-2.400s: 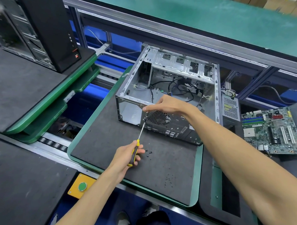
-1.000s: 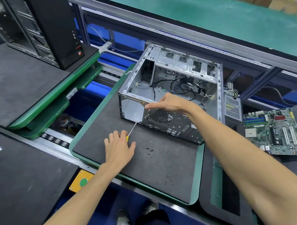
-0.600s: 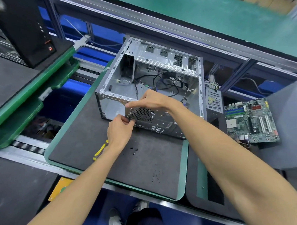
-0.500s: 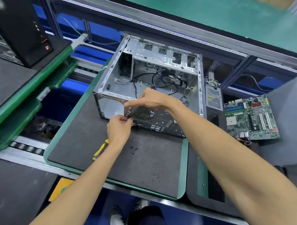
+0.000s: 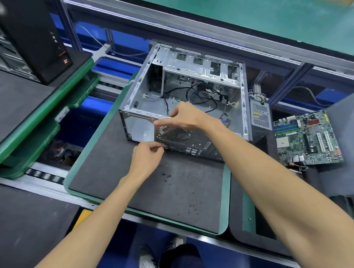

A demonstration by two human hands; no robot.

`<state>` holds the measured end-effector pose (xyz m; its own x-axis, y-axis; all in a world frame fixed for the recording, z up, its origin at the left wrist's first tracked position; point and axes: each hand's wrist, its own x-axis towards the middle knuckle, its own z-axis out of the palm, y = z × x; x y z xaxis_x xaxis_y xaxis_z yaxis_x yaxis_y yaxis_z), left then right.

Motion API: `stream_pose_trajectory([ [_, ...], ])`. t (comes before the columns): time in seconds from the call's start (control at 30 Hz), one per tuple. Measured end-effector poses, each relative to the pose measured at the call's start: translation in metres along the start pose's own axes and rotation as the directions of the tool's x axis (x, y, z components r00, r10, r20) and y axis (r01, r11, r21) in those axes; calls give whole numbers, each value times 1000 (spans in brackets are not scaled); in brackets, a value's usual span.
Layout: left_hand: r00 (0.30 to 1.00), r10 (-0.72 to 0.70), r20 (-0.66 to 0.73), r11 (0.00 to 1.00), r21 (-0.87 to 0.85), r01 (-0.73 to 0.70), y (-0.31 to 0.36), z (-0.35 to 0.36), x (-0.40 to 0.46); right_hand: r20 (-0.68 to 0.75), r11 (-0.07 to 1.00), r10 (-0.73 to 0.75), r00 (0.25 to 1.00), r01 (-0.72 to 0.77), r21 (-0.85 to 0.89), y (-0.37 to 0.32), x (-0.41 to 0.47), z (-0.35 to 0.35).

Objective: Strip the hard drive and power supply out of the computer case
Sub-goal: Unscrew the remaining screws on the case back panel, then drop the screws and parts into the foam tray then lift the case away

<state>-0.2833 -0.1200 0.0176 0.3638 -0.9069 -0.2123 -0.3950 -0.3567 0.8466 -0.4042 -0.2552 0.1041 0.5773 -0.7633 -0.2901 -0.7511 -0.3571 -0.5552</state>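
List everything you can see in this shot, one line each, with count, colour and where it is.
case: 1, silver, open, on the middle mat
cables: several, mostly black, inside the case
screws: a few, black, loose on the mat in front of the case
mat: 1, dark grey with green rim, under the case
power supply: 1, grey, right of the case
motherboard: 1, green, far right
tower: 1, black, upright, far left
trays: 2, green-rimmed, stacked at left
left hand: 1, fingers pinched at the case's lower rear edge; what they pinch is too small to tell
right hand: 1, resting on the case's rear top edge
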Motion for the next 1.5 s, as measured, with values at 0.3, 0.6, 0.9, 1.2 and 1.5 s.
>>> stream_pose_trajectory([
  [0.3, 995, -68, 68, 966, -245, 83, -12, -11, -20, -822, 841, -52, 567, 469, 270, -19, -66, 59],
  [0.6, 948, 278, 158, 954, 72, -292, 13, 4, -47, 312, -459, 484, 818, -67, 886, 11, -90, 158],
  [0.9, 949, 230, 216, 887, 355, -296, -28, 8, -29, 349, -595, 524, 777, 41, 803, 37, -89, 148],
  [1.2, 951, 276, 143, 902, 303, -307, -30, 20, -26, 304, -577, 514, 802, 61, 814, 43, -93, 149],
  [1.5, 955, 254, 150, 940, 194, -281, -12, 24, -23, 338, -572, 573, 746, 69, 817, 43, -88, 145],
])
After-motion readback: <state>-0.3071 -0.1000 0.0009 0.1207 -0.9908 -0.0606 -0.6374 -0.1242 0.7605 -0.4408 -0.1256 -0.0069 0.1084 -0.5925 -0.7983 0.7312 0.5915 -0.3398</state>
